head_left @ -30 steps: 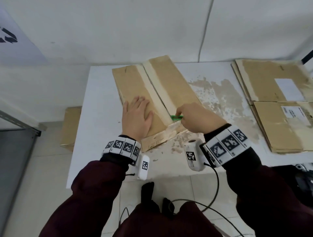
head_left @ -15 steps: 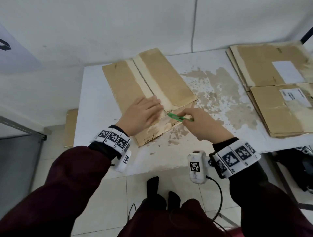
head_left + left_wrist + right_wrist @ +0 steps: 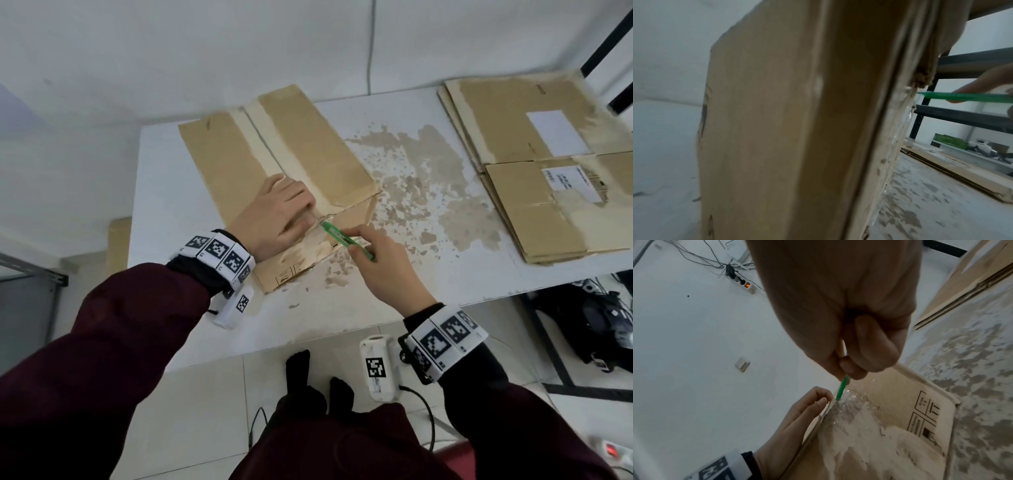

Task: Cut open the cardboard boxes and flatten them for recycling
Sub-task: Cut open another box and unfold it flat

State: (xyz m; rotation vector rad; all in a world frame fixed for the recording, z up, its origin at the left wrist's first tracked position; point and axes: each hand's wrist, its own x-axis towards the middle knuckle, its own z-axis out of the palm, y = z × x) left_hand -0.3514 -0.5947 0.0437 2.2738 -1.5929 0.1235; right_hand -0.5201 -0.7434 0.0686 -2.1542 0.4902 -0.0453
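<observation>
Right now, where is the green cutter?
In the head view, the green cutter is near the table's front middle, pinched in the right hand, its tip at the taped end of the cardboard box beside the left hand.

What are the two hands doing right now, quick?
Left hand: open, fingers lying flat on the cardboard box, pressing it down.
Right hand: closed around the green cutter, whose tip is at the box's clear tape.

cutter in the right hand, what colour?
Green. The cutter shows best in the head view, pinched in the right hand.
</observation>
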